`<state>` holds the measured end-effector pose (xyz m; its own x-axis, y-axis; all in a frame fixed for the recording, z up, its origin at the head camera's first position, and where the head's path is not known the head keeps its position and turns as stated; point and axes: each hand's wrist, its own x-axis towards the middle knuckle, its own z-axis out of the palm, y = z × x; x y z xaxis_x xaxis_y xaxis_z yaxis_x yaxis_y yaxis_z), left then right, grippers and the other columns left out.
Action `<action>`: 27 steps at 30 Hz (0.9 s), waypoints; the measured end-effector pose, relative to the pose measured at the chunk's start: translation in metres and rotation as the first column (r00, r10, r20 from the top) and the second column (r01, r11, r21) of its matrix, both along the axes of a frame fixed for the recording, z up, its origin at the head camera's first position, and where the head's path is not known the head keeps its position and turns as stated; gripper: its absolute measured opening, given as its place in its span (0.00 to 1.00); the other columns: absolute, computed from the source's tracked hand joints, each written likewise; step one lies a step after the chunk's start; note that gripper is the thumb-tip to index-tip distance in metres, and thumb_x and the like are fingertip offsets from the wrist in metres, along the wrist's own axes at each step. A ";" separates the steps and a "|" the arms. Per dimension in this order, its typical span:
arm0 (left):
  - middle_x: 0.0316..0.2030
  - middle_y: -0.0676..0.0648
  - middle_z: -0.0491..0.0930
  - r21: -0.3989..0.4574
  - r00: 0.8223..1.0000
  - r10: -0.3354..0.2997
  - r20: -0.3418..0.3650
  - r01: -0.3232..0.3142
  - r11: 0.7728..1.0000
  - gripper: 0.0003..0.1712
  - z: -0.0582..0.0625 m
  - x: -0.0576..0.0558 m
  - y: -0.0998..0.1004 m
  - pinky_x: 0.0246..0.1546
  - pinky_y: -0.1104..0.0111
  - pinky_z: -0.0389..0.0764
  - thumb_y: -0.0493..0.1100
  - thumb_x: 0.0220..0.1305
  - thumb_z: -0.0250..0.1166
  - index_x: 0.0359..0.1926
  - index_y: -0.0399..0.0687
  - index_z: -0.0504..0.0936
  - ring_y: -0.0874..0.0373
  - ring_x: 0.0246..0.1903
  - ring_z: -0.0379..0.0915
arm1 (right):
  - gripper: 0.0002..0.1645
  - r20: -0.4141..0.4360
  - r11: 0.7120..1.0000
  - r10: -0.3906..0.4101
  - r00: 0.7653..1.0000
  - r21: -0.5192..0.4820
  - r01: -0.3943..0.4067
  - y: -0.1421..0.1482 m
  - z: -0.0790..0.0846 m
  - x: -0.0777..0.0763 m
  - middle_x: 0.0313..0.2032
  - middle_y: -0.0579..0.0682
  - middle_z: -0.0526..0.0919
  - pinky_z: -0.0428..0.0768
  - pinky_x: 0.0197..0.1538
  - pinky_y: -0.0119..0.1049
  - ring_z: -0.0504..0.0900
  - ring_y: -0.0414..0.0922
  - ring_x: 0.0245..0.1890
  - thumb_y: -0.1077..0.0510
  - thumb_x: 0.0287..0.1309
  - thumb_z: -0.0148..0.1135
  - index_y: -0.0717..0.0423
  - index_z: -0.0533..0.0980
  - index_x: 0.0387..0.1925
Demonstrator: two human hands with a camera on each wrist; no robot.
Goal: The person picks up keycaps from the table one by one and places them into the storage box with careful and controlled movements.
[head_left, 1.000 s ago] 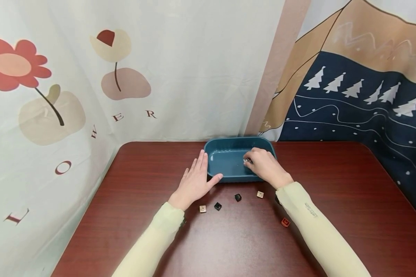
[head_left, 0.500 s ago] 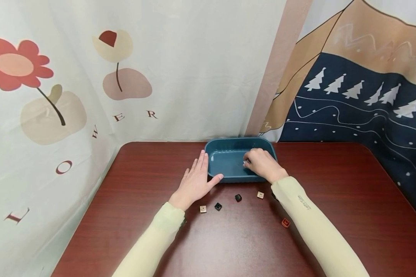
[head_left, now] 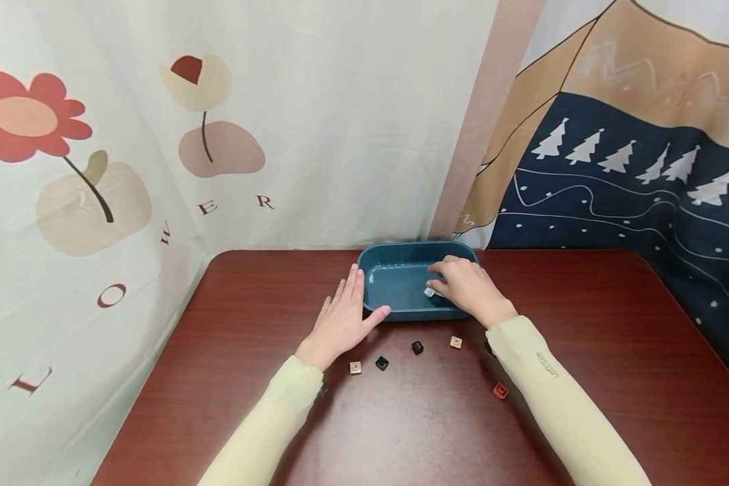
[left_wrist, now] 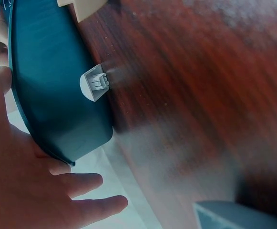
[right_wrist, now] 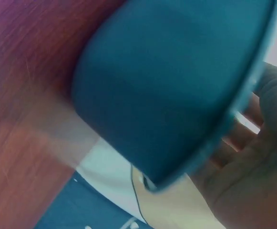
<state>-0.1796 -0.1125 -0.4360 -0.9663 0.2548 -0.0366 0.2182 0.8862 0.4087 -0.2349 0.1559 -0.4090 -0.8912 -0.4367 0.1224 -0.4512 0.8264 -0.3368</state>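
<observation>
While left hand (head_left: 340, 322) steadies tray (head_left: 395, 280) — right hand (head_left: 469, 289) pinches keycap (head_left: 429, 292)

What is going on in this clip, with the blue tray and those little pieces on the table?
A person sits at a dark red wooden table. Their left hand rests flat against the left end of a teal oval plastic tray. Their right hand is inside the tray, fingers beside a small white keycap lying on the tray floor. More small keycaps, tan, black and red, lie on the table in front of the tray.
</observation>
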 end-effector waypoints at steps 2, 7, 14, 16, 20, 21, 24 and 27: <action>0.83 0.46 0.34 0.001 1.000 0.003 -0.004 -0.003 1.000 0.59 0.000 0.001 0.000 0.72 0.37 0.55 0.76 0.71 0.49 0.83 0.42 0.40 0.38 0.79 0.44 | 0.22 -0.042 1.000 -0.003 0.999 -0.010 0.003 0.003 0.004 0.007 0.49 0.56 0.85 0.84 0.49 0.51 0.84 0.51 0.48 0.52 0.67 0.70 0.59 0.84 0.57; 0.83 0.45 0.36 -0.003 1.000 0.002 -0.020 -0.002 1.000 0.59 0.001 0.001 0.000 0.72 0.37 0.56 0.76 0.72 0.50 0.83 0.41 0.41 0.38 0.79 0.45 | 0.24 -0.077 0.999 -0.018 0.997 -0.037 0.015 0.012 0.011 0.023 0.52 0.56 0.85 0.85 0.47 0.52 0.84 0.52 0.50 0.49 0.67 0.70 0.57 0.84 0.58; 0.83 0.45 0.36 -0.002 1.000 -0.004 -0.022 0.004 1.000 0.59 -0.001 0.000 0.000 0.72 0.37 0.56 0.76 0.72 0.49 0.83 0.41 0.41 0.38 0.79 0.45 | 0.24 -0.097 0.998 -0.025 0.995 -0.053 0.019 0.022 0.013 0.047 0.53 0.54 0.84 0.84 0.48 0.53 0.83 0.52 0.52 0.45 0.69 0.67 0.55 0.84 0.58; 0.83 0.45 0.36 -0.004 1.000 -0.004 -0.024 0.004 1.000 0.59 -0.001 0.000 0.000 0.72 0.37 0.56 0.76 0.72 0.49 0.83 0.41 0.41 0.38 0.79 0.45 | 0.24 -0.113 0.998 -0.016 0.993 -0.061 0.009 0.024 0.014 0.054 0.52 0.53 0.85 0.84 0.48 0.53 0.83 0.51 0.52 0.45 0.69 0.67 0.55 0.84 0.58; 0.83 0.45 0.37 -0.006 1.000 -0.003 -0.026 0.002 1.000 0.59 -0.001 -0.001 0.000 0.72 0.37 0.57 0.76 0.71 0.49 0.83 0.41 0.41 0.38 0.79 0.46 | 0.23 -0.141 0.998 0.005 0.990 -0.066 -0.015 0.027 0.015 0.066 0.51 0.53 0.85 0.84 0.47 0.53 0.84 0.51 0.50 0.46 0.68 0.68 0.54 0.84 0.58; 0.83 0.45 0.37 -0.004 1.000 -0.003 -0.024 0.002 1.000 0.59 -0.002 -0.001 0.000 0.72 0.37 0.57 0.76 0.71 0.49 0.83 0.41 0.41 0.38 0.79 0.46 | 0.23 -0.148 0.998 0.009 0.989 -0.063 -0.019 0.028 0.016 0.069 0.51 0.53 0.85 0.84 0.47 0.53 0.84 0.52 0.49 0.46 0.68 0.68 0.54 0.84 0.58; 0.83 0.45 0.36 -0.005 1.000 -0.003 -0.018 0.002 1.000 0.59 -0.002 -0.001 0.000 0.72 0.37 0.57 0.76 0.71 0.49 0.83 0.41 0.41 0.38 0.79 0.46 | 0.23 -0.157 0.998 0.016 0.988 -0.051 -0.024 0.031 0.016 0.078 0.51 0.53 0.84 0.83 0.47 0.54 0.84 0.52 0.49 0.46 0.67 0.69 0.52 0.84 0.58; 0.83 0.45 0.36 -0.004 1.000 0.000 -0.017 0.000 1.000 0.59 -0.001 -0.001 0.000 0.72 0.37 0.56 0.76 0.71 0.49 0.83 0.41 0.41 0.38 0.79 0.45 | 0.23 -0.156 0.999 0.022 0.987 -0.039 -0.028 0.035 0.015 0.086 0.51 0.53 0.84 0.83 0.48 0.54 0.84 0.53 0.49 0.47 0.67 0.69 0.52 0.85 0.58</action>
